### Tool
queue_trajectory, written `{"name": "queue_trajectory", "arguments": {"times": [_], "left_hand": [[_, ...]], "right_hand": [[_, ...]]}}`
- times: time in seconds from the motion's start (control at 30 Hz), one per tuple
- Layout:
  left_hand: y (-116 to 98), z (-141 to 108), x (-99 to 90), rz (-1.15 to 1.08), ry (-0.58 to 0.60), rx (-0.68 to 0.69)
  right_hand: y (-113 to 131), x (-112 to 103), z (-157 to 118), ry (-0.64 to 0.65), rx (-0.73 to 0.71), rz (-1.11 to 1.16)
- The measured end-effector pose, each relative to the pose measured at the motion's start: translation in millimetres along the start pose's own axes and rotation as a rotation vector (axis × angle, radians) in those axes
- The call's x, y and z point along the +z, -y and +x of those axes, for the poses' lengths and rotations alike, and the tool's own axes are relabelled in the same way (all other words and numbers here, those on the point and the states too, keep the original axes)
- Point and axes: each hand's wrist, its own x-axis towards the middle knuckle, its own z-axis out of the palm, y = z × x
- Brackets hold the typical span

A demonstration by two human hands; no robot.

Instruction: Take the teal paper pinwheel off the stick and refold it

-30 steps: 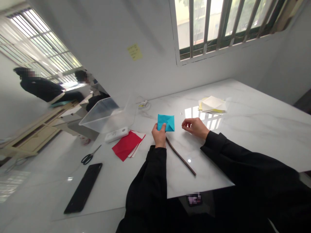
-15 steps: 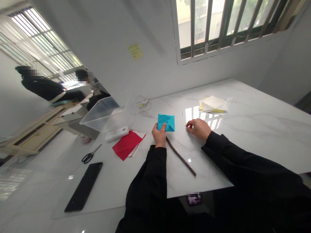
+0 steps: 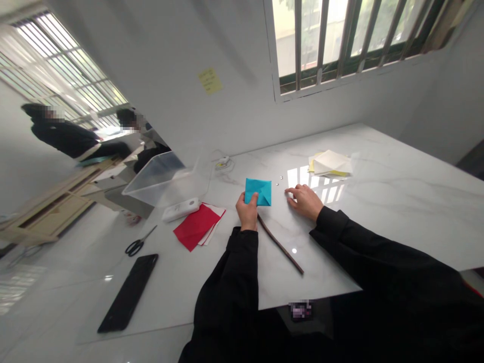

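A folded blue paper packet [image 3: 260, 191] is in my left hand [image 3: 247, 212], with the thumb across its front. Below that hand a thin brown stick [image 3: 282, 247] lies slanting on the white marbled table [image 3: 397, 212]. My right hand [image 3: 305, 201] is just above or on the tabletop, right of the packet, its fingers apart and holding nothing that shows. Two tiny shiny bits [image 3: 281, 177] lie between the packet and the right hand's fingertips.
Red paper [image 3: 196, 227] over white sheets, a white power strip [image 3: 181, 209], scissors [image 3: 135, 246] and a black phone-like slab [image 3: 129, 292] lie left. A clear bin [image 3: 159, 181] stands behind. Pale and yellow papers [image 3: 330, 164] lie back right. Two people sit far left.
My right hand has shifted slightly left, and its pinched fingers have spread. One tiny shiny bit has moved left, nearer the blue packet. My left hand still holds the packet.
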Motion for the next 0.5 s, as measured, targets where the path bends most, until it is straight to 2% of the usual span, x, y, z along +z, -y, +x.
{"name": "queue_trajectory", "arguments": {"times": [0.1,0.23,0.37,0.5], "left_hand": [[0.1,1.0,0.9,-0.009,-0.002,-0.002],[0.6,3.1,1.3,-0.018,-0.002,-0.008],[0.3,4.1,-1.3,-0.018,-0.009,-0.010],[-1.5,2.9,-3.1,-0.009,-0.010,-0.010]], "right_hand": [[0.9,3.5,5.2,0.008,-0.018,0.025],[-0.3,9.3,27.2,0.013,-0.038,0.030],[-4.6,16.3,48.3,-0.002,0.005,-0.003],[-7.2,20.0,51.9,-0.015,0.038,-0.021]]}}
